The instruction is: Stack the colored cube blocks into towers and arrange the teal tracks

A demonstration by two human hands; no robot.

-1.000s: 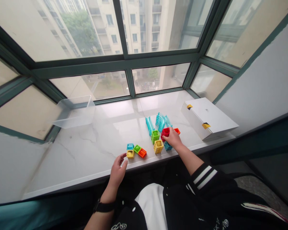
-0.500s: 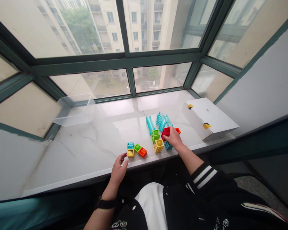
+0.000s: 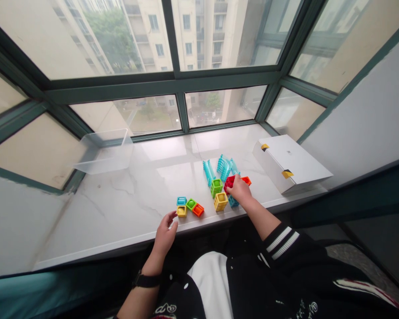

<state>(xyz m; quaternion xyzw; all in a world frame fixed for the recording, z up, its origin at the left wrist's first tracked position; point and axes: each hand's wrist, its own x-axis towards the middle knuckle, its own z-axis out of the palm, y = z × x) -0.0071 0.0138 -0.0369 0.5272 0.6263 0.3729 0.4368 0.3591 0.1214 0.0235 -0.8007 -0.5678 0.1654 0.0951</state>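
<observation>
Small coloured plastic blocks lie on a white marble sill. My right hand is closed around a red block beside a green block, a yellow block and a blue block. Curved teal track pieces stand just behind them. My left hand rests at the sill's front edge with its fingers loosely curled, holding nothing, just below a low cluster of blue, green, yellow and orange blocks.
A clear plastic tub sits at the back left of the sill. A white cardboard box lies at the right end. Green-framed windows close off the back.
Both hands stay almost where they were; the view has shifted slightly. The right hand keeps its hold on the red block.
</observation>
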